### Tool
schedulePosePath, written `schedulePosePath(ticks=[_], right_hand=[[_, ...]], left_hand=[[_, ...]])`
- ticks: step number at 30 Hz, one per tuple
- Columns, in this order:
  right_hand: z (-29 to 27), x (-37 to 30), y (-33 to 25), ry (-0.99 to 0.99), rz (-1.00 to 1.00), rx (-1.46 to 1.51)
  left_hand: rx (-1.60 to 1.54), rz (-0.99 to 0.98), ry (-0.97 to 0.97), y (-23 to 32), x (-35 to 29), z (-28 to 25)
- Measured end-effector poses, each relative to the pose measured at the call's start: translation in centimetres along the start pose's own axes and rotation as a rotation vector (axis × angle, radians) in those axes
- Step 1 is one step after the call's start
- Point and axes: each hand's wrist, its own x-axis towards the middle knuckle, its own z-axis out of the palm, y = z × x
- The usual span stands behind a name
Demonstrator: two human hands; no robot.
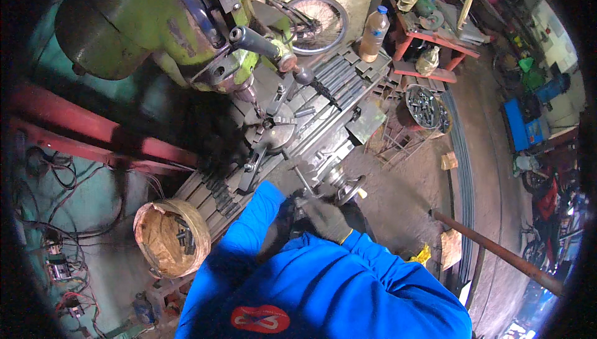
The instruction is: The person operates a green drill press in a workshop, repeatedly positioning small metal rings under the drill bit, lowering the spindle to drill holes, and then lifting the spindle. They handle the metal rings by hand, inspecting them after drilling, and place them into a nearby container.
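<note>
A gray-gloved right hand [328, 219], mine, is low in front of the machine table, just below a handwheel [341, 185] and a bent metal crank [305, 180]. Its fingers blend into dark metal, so any grip is unclear. My left sleeve [252, 218] reaches toward the table's front edge; the left hand past the cuff is lost among gray parts and shadow. Above both hands, a round chuck [273, 130] is fixed on the slotted table [217, 205], beneath the drill chuck [247, 93] of a green drilling or milling machine [143, 22].
A round bin [202, 239] with metal pieces stands left. At the table's far end is a bottle [373, 34]; beyond it, a bicycle wheel [317, 25]. To the right are a bucket of metal parts [426, 109], long bars [463, 177] and a rusty pipe [497, 252].
</note>
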Motion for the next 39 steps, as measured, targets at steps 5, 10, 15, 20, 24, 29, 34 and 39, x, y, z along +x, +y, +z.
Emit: schedulePosePath(ticks=[5, 10, 15, 20, 24, 29, 34, 39], right_hand=[[0.7, 1.6, 7.3, -0.108, 0.068, -0.061], [-1.5, 0.3, -0.4, 0.005, 0.0, -0.098], [-2.5, 1.2, 0.8, -0.195, 0.016, -0.067], [-2.8, 1.6, 1.8, -0.154, 0.023, -0.132], [-1.4, 1.8, 3.2, -0.218, -0.159, -0.057], [-0.8, 2.8, 6.1, -0.357, -0.13, 0.155], [-1.8, 2.9, 11.3, -0.246, 0.082, -0.069], [-6.0, 3.5, 7.7, -0.195, 0.122, 0.071]], left_hand=[[0.024, 0.05, -0.003, -0.5, 0.7, -1.2], [0.089, 0.056, 0.003, -0.7, 0.2, -0.4], [0.006, 0.061, 0.026, -0.6, 1.4, -1.3], [-0.065, 0.036, 0.04, -0.8, 1.3, 0.0], [0.146, 0.145, 0.099, -1.3, 1.8, -0.8], [0.108, 0.188, 0.054, -1.7, 3.2, -2.2], [0.066, 0.147, 0.06, -1.5, 3.5, -2.6], [0.134, 0.249, 0.107, -2.9, 4.4, -4.2]])
